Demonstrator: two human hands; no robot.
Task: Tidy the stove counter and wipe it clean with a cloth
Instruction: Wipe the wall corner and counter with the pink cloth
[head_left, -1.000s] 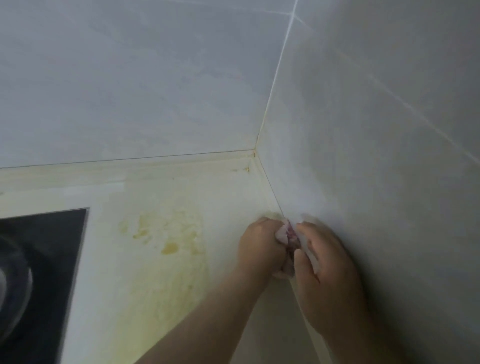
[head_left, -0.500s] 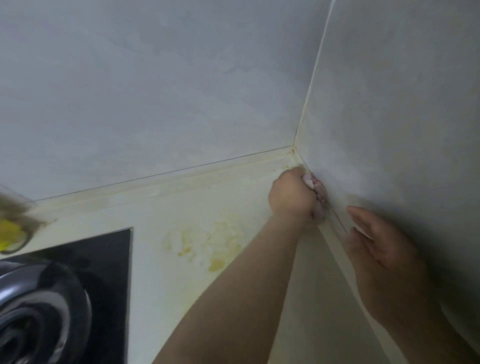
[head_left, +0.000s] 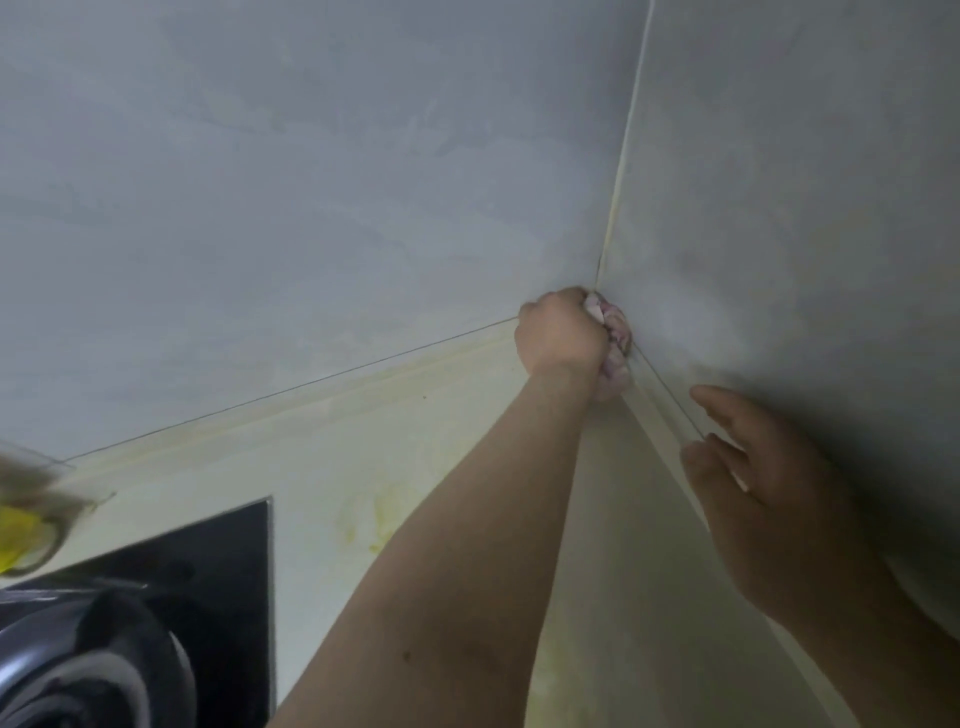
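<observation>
The left hand (head_left: 563, 335) is clenched in a fist around a wadded pink and white cloth (head_left: 613, 332), which bulges out on the side of the fist toward the corner. The fist presses the cloth right into the corner (head_left: 597, 283) where the two grey tiled walls meet the desk (head_left: 322, 447); the cloth touches the side wall (head_left: 779, 208) and the raised pale lip of the desk at its foot. The left forearm runs from the bottom edge of the view up to that corner, crossing above the desk.

The right hand (head_left: 769, 499) holds nothing. Its fingers (head_left: 722, 405) are loosely spread and slightly curled, nearer the camera than the corner, close to the side wall and above the desk's lip; whether the fingertips touch the wall cannot be told.

Away from the corner, the cream desk carries yellow stains (head_left: 371, 519), smeared between the left forearm and the black glass stove top (head_left: 208, 561). A dark, blurred pot or lid (head_left: 88, 660) sits on the stove, farthest from the corner. Beyond the stove, along the back wall (head_left: 311, 182), a blurred object with a yellow patch (head_left: 21, 530) shows at the frame edge; what it is cannot be told.
</observation>
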